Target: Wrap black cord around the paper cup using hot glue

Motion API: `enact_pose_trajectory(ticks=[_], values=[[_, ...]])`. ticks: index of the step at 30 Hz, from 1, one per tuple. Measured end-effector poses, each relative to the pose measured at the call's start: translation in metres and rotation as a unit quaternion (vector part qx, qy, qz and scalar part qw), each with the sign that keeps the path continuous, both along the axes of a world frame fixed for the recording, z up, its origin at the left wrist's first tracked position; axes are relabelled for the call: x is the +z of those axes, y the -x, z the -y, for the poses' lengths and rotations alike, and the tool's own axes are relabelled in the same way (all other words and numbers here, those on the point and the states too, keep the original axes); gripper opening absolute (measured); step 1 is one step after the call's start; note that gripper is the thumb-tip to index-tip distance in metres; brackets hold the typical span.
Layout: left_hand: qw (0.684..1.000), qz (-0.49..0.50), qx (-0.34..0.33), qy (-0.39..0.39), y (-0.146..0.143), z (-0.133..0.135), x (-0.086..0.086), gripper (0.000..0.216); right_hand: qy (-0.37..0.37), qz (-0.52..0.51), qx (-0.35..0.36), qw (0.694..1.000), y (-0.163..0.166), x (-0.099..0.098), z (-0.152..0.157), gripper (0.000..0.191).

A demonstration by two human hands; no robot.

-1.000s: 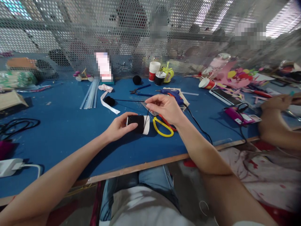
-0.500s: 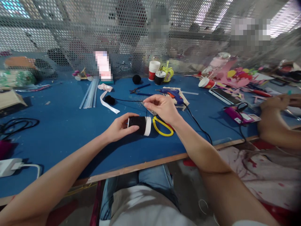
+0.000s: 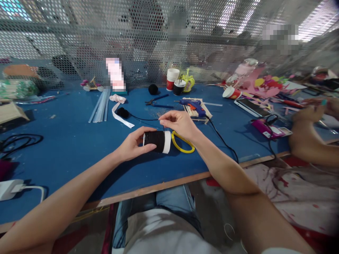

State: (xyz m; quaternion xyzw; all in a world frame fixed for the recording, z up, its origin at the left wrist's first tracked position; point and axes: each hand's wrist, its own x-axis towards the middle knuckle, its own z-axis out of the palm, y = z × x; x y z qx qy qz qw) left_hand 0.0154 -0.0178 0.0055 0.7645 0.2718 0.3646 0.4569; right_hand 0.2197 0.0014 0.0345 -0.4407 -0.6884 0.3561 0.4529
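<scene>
My left hand (image 3: 132, 145) grips a paper cup wrapped in black yarn (image 3: 158, 140), held on its side just above the blue table (image 3: 69, 141). My right hand (image 3: 178, 123) hovers right over the cup, fingers pinched on the thin black yarn strand (image 3: 144, 119). That strand runs left across the table to a small black yarn ball (image 3: 123, 113). Yellow-handled scissors (image 3: 182, 145) lie under my right hand, beside the cup.
A blue glue gun (image 3: 194, 104) rests on wooden sticks behind my right hand, its black cord trailing to the table edge. Clear glue sticks (image 3: 100, 106), pliers (image 3: 156, 102), stacked paper cups (image 3: 172, 79) and a phone (image 3: 249, 107) lie further back. Another person's hands (image 3: 309, 123) work at the right.
My right hand has come down and slightly left, closer to the cup, still pinching the yarn. The cup and my left hand have barely shifted.
</scene>
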Motion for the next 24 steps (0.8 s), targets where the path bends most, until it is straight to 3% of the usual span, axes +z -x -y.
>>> enact_pose_trajectory(ticks=[24], values=[[0.993,0.016,-0.023,-0.115,0.0024,-0.0036,-0.0054,0.049,0.052,0.03,0.031,0.998,-0.0005,0.0008,0.004,0.018]])
